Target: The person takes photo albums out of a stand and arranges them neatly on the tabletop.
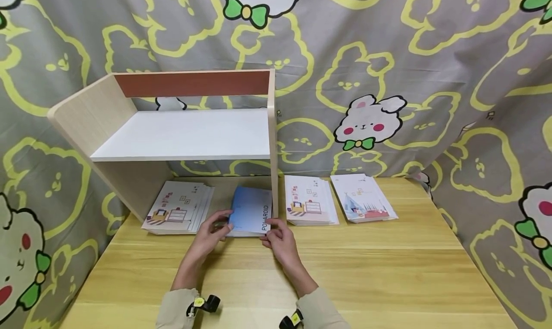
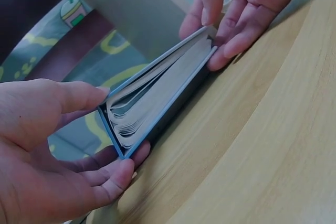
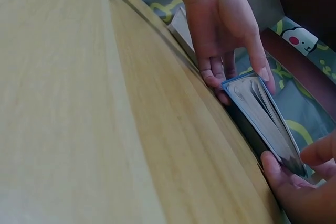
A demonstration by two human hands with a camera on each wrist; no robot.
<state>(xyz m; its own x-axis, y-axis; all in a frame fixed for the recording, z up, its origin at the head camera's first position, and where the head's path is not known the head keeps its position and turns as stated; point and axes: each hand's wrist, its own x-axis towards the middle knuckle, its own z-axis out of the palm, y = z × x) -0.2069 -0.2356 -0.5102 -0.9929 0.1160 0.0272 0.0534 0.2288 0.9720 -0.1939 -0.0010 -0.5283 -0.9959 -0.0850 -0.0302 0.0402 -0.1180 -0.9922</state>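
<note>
A blue-and-white photo album (image 1: 250, 207) with POLAROID on its cover lies in the lower compartment of the shelf, at its right end by the side panel. My left hand (image 1: 211, 231) grips its left edge, thumb on top and fingers beneath. The opposite front corner is between the thumb and fingers of my right hand (image 1: 280, 240). In the left wrist view, the album's page edges (image 2: 157, 93) show, the leaves bulging between two stiff covers. The right wrist view has the album (image 3: 262, 119) tilted just over the wood, held at both ends.
The two-tier shelf (image 1: 185, 135) has a white upper board and pale wooden sides. Inside it, to the left, lies a stack of white illustrated booklets (image 1: 178, 207). Two similar stacks, one pink-and-yellow (image 1: 308, 199) and one with a tent picture (image 1: 362, 197), lie right of the shelf on the wooden table (image 1: 388, 271).
</note>
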